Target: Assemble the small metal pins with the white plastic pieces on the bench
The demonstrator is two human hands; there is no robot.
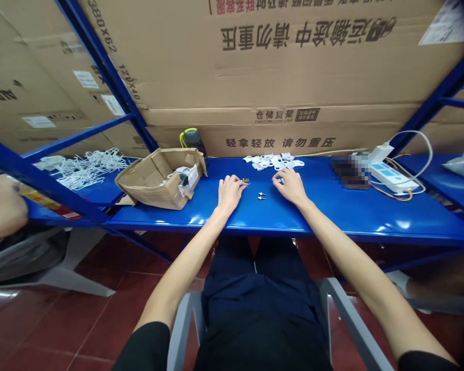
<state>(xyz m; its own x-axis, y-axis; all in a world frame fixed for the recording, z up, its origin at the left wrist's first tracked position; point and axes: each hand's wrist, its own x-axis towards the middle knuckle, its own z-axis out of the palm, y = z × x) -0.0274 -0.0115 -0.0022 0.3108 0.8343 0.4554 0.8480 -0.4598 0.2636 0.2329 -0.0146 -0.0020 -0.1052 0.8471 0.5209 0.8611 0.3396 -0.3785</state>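
Observation:
On the blue shelf my left hand (229,194) is closed, its thumb and fingertips pinched at a thin brass-coloured piece. Just beyond those fingertips lie more small brass-coloured pieces (246,180), too tiny to identify. My right hand (291,185) curls its fingers together around a small whitish piece (280,180), partly hidden by the fingertips. Between the hands, closer to the front edge, rest two small white pieces with metal pins (262,196). Behind the hands is a loose pile of flat white plastic parts (274,161) with holes.
An open cardboard box (150,183) with small items stands left, a dark bottle (193,138) behind it. White wire hooks (93,167) are heaped farther left. A power strip (394,178) with cables lies right, beside a blurred-out dark object (350,172). Another person's hand (3,208) shows far left.

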